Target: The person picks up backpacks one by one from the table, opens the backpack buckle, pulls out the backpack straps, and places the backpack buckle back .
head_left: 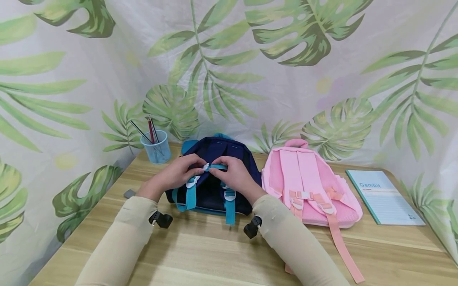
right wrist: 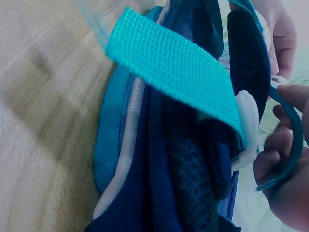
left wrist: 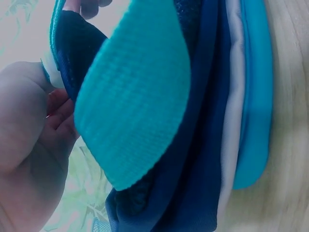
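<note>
A navy backpack (head_left: 214, 149) with teal webbing lies back-side up on the table. Above it, my left hand (head_left: 177, 171) pinches a small white buckle (head_left: 206, 167). My right hand (head_left: 236, 172) pinches a teal strap (head_left: 219, 167) right beside that buckle, and the strap's loose end (right wrist: 289, 140) curves past the right fingers in the right wrist view. Two shoulder straps with white adjusters (head_left: 230, 194) hang teal webbing (head_left: 191, 196) below the hands. In the left wrist view, a wide teal band (left wrist: 135, 96) partly hides the left fingers.
To the right lies a pink backpack (head_left: 291, 167), its long peach strap (head_left: 341, 246) trailing toward the front. Farther right is a notebook (head_left: 386, 198). A blue cup (head_left: 157, 149) of pencils stands at back left. A small grey object (head_left: 129, 193) sits beside the left forearm.
</note>
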Tool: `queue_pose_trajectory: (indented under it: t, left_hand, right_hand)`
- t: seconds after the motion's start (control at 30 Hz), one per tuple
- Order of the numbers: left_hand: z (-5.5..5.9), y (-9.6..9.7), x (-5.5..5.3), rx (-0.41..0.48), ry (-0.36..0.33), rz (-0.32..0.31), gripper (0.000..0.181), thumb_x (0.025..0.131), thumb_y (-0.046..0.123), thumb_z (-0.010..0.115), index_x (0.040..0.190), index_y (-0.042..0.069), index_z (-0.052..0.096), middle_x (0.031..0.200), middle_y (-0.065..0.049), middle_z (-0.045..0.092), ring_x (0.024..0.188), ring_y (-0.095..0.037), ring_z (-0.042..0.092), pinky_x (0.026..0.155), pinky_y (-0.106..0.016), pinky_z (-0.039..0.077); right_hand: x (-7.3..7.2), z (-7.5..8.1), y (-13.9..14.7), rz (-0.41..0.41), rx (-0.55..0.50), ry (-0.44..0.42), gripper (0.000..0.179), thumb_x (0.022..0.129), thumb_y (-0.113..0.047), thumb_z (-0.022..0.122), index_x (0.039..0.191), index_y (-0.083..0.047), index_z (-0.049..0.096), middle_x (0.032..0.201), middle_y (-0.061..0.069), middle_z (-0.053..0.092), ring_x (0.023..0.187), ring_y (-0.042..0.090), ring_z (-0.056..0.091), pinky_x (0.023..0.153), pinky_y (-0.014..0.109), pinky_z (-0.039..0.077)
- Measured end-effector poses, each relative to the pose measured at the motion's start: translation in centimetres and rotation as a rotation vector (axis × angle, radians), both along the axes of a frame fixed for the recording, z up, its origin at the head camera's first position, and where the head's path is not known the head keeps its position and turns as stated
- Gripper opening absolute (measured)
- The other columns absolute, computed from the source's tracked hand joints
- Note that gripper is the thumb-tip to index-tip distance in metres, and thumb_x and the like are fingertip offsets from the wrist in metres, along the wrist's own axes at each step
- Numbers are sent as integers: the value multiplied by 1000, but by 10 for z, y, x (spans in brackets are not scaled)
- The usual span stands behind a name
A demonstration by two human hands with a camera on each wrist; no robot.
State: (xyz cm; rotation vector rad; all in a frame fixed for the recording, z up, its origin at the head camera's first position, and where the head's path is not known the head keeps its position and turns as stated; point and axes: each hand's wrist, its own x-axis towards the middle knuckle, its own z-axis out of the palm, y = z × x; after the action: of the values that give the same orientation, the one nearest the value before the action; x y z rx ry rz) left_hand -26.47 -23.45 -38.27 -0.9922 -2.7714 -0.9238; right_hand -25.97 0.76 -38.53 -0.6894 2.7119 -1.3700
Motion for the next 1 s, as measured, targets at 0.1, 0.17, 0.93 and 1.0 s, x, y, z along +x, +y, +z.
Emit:
queue_pose_trajectory:
  t: [0.1,0.17,0.93,1.0]
  left_hand:
    - [-1,0,0,11,7,0,19,106,10,69,124,9,71,116,-5,72,101,-19,67,92,-42,58]
    - [-1,-1,0,20,14,-4,18,106,9,69,124,9,71,116,-5,72,101,-19,66,91,-42,58]
    - [-2,-2,3,58,14,3,17,106,7,67,123,6,68,119,-9,72,105,-23,66,95,-46,58]
    - [-4,-2,2,60,19,0,17,106,7,67,123,6,68,119,-9,72,106,-23,67,96,-47,58]
  right_hand:
    - [0,0,-1,8,3,12,27,105,-29,73,125,-12,76,129,9,75,117,26,69,101,46,58]
    - [0,0,-1,19,1,26,28,105,-27,72,128,-11,75,128,10,75,116,28,70,100,46,59]
    - [-2,13,-17,-75,-142,-315,19,101,-20,76,115,-7,79,119,9,75,99,21,65,90,36,56]
    - [-3,16,-16,-86,-137,-348,18,101,-22,77,111,-7,80,112,6,74,95,19,63,84,32,54]
